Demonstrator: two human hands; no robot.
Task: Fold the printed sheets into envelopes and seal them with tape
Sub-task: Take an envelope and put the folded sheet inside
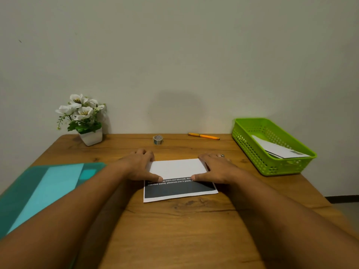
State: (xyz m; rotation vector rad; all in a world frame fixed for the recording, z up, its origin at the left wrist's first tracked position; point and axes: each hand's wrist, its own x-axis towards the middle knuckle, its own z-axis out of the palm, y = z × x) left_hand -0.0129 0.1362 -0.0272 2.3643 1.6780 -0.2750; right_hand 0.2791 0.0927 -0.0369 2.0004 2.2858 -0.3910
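A printed sheet lies on the wooden table in front of me. Its far part is folded toward me, white side up, and a dark printed band with white text shows below the fold's edge. My left hand rests on the sheet's left side, thumb pressing the folded edge. My right hand, with a ring, mirrors it on the right side, thumb on the same edge. A small roll of tape stands beyond the sheet near the wall.
A green plastic basket at the right holds a folded white envelope. An orange pen lies near the wall. A potted white flower stands at the back left. A teal folder with sheets lies at the left edge.
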